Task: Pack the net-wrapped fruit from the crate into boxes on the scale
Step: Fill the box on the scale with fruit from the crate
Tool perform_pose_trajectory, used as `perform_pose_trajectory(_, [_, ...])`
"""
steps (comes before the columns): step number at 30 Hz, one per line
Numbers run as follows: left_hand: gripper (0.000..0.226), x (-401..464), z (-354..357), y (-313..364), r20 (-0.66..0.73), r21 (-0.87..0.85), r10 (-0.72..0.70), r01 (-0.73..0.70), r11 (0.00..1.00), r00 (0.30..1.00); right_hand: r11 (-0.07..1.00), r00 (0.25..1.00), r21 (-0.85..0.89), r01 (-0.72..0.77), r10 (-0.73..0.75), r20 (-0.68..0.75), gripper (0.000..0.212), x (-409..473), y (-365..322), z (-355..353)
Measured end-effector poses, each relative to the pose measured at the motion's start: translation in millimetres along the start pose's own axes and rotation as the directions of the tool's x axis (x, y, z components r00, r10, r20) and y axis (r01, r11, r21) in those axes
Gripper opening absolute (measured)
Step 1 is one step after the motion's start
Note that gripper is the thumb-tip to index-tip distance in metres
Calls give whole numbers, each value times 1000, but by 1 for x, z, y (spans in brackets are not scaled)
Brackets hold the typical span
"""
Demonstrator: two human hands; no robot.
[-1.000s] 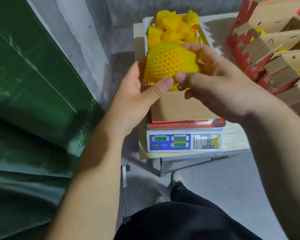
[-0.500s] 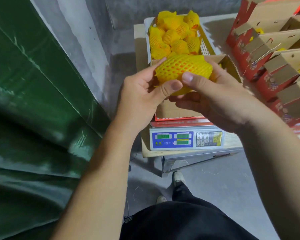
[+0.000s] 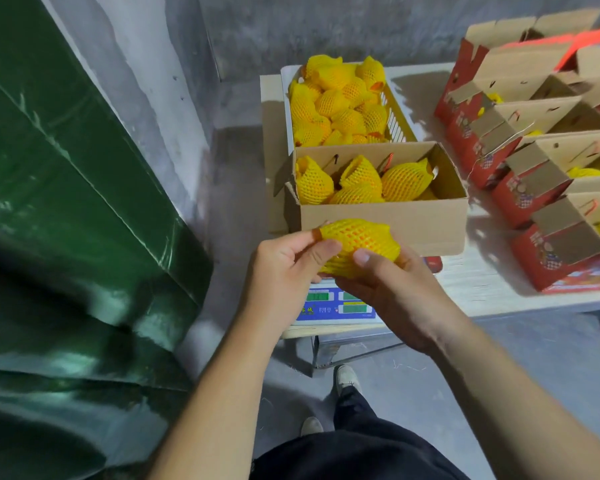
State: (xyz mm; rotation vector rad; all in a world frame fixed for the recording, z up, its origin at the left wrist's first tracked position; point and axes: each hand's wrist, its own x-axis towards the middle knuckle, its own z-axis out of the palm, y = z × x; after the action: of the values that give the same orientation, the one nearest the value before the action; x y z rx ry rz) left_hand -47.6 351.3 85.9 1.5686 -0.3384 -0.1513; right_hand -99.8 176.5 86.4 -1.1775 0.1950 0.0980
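A green tarpaulin fills the left of the view beside a grey wall. The pale worktop carries everything else: a row of red printed cartons with flaps up at the right, and a yellow crate at the back, heaped with net-wrapped fruit. In front of the crate an open brown box sits on the scale, with several wrapped fruit already inside and room left at the near side.

Just in front of that box, above the scale's display, both hands hold one wrapped fruit. The left hand has its fingers curled round the netted end, thumb on top; the right hand cradles it from below, thumb pressing the foam mesh.

The foam net looks soft and springy, so it probably cushions a firm grip yet can slide or ruck over the skin. The fruit seems moderately heavy and bruisable; holding it round the widest middle, rather than by the loose net tip, appears safest.
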Motion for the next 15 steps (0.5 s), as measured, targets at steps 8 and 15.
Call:
perform_pose_trajectory(8, [27,14,0,6,-46,52,-70,72,996,997,443,573,-789,426,-807,-144,58,44,-78,-27])
perform_pose_trajectory(15, [24,18,-18,10,-50,171,-132,139,975,990,-140,973,-984,-109,-217,-77,76,70,-107,-65])
